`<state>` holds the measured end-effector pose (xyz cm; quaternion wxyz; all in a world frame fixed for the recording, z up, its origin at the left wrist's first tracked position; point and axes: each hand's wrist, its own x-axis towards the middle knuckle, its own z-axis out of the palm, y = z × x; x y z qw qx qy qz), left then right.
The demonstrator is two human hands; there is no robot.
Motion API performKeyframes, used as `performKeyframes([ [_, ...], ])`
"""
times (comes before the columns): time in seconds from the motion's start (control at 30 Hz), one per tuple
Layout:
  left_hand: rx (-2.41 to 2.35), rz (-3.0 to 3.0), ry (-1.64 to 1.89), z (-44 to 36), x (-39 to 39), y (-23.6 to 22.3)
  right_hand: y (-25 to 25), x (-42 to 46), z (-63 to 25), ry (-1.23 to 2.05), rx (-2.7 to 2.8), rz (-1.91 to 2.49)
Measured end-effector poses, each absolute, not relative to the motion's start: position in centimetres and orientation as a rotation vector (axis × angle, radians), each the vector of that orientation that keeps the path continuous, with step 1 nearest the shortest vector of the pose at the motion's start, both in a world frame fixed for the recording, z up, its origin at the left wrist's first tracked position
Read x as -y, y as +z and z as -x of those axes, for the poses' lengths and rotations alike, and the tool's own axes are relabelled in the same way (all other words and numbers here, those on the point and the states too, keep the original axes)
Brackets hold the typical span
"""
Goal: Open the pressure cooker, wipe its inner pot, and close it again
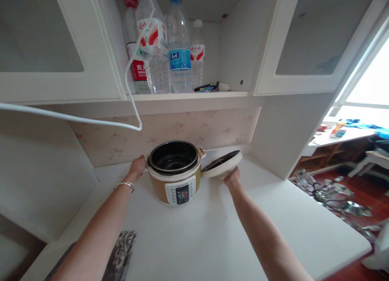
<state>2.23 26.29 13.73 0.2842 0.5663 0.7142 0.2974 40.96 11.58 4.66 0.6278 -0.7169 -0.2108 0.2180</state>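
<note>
A pressure cooker (158,185) with a gold body and a control panel stands on the white counter, its black inner pot (174,159) uncovered. My left hand (139,166) is closed at the cooker's left side handle, which the fingers mostly hide. To the right of the cooker, my right hand (232,176) grips the cooker's lid (223,166) from below. The lid is tilted, with its dark underside turned up toward the pot. Its left edge is close to the cooker's right side; whether they touch I cannot tell.
Several plastic bottles (179,58) stand on the open cabinet shelf (194,96) overhead. A white cable (100,124) hangs in front at left. A patterned cloth (121,254) lies at the counter's lower left. Beyond the counter's right edge, a metal light fixture (337,196) sits near the red floor.
</note>
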Motion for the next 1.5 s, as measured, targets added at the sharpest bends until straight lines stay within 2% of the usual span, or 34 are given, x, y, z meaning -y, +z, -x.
performKeyframes([
  [0.13,-1.915,-1.488,0.8,-2.3,-26.2,13.6,4.3,-11.0,-40.5,0.497,0.421,1.532],
  [0.33,-1.92,-1.489,0.795,-2.1,-26.4,13.3,2.4,-10.3,-40.5,0.629,0.068,1.141],
  [0.8,-2.066,-1.749,0.842,-1.6,-25.7,13.6,-0.1,-2.9,-42.8,0.65,0.037,1.268],
  [1.03,-2.06,-2.044,0.877,-0.9,-24.2,14.4,0.5,0.6,-43.8,0.56,0.106,1.349],
  [1.27,-1.855,-2.259,0.705,-1.8,-22.7,15.8,1.5,-0.5,-41.3,0.573,0.472,1.383],
  [1.5,-1.888,-2.191,0.563,-2.7,-21.4,17.1,3.8,-2.1,-40.5,0.627,0.518,1.512],
])
